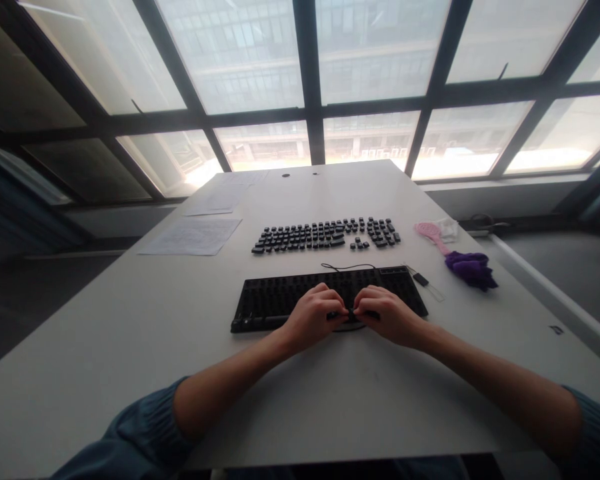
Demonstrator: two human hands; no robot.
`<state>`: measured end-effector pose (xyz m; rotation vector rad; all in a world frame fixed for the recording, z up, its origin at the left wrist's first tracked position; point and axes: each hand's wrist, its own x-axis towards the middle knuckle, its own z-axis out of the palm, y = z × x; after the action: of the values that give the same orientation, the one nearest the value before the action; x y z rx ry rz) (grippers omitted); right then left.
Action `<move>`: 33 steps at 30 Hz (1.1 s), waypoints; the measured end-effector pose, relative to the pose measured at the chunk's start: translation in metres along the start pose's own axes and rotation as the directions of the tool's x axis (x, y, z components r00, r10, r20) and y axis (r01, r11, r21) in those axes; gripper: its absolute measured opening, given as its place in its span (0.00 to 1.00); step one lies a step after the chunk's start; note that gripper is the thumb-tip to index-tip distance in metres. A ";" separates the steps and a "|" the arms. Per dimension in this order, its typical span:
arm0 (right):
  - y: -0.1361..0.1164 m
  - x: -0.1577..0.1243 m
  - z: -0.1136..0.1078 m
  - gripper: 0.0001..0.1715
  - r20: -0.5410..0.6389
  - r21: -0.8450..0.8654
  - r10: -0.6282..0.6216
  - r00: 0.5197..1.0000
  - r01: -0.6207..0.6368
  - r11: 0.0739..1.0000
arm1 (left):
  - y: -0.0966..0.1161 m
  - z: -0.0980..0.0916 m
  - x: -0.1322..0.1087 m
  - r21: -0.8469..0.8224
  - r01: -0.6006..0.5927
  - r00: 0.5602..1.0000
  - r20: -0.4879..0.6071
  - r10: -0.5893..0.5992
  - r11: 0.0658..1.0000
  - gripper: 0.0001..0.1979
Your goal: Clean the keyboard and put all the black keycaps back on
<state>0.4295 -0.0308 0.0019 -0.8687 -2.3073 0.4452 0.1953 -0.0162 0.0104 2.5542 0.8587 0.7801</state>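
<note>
A black keyboard base with its keycaps off lies on the white table in front of me. My left hand and my right hand rest on its front edge, fingers curled and fingertips meeting at the middle. Both pinch a small dark piece there, too small to name. The removed black keycaps lie laid out in rows on the table beyond the keyboard. The keyboard's thin black cable loops behind it.
Printed paper sheets lie at the far left of the table. A pink brush and a purple cloth sit at the right, with a small clear-and-black tool beside the keyboard. Large windows stand beyond the far edge.
</note>
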 end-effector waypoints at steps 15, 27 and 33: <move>0.001 0.001 0.001 0.10 0.023 -0.032 0.007 1.000 -0.006 0.999 | -0.001 0.003 0.000 -0.008 0.029 0.999 -0.019 -0.029 1.000 0.05; 0.001 0.001 0.000 0.11 0.015 -0.026 0.003 1.000 -0.003 1.000 | -0.002 0.003 -0.001 -0.001 0.020 1.000 -0.011 -0.020 1.000 0.05; 0.002 0.001 -0.001 0.12 0.033 -0.033 0.011 0.999 -0.010 0.999 | -0.004 0.003 -0.001 -0.007 0.027 1.000 0.002 -0.027 1.000 0.05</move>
<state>0.4301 -0.0288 0.0023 -0.8961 -2.3477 0.4301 0.1950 -0.0144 0.0059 2.5312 0.8863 0.7710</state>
